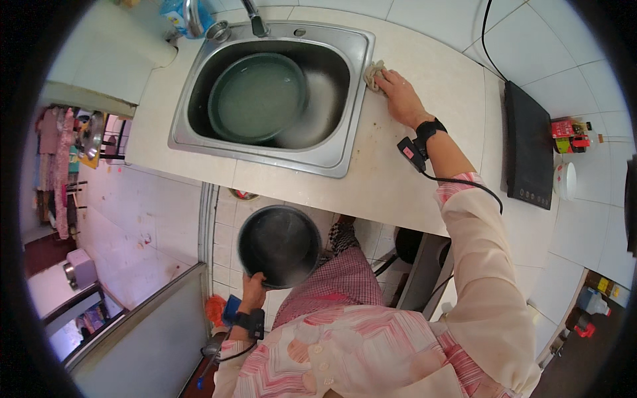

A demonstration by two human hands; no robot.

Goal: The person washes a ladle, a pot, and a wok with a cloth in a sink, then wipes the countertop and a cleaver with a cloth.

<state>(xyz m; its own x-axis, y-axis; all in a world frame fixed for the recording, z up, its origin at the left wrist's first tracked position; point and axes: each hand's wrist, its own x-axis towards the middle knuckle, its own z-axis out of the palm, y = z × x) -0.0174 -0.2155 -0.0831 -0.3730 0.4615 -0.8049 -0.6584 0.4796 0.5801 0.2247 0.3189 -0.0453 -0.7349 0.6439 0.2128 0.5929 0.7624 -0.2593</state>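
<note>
My left hand (255,292) grips the near rim of a dark round basin (279,246), which hangs below the counter's front edge. On the counter, my right hand (402,98) is closed over a crumpled beige cloth (374,75), right beside the sink's right rim. The stainless steel sink (356,99) holds a green round basin (216,107) with cloudy water in it. Brownish specks (366,144) dot the counter between the sink and my right wrist. Each wrist wears a black strap with a small device and a cable.
A faucet (258,22) and a small metal strainer (218,32) are at the sink's back edge. A black induction cooktop (528,144) sits to the right, near a white bowl (565,181) and bottles (577,135). A doorway with a sliding track (206,219) lies left.
</note>
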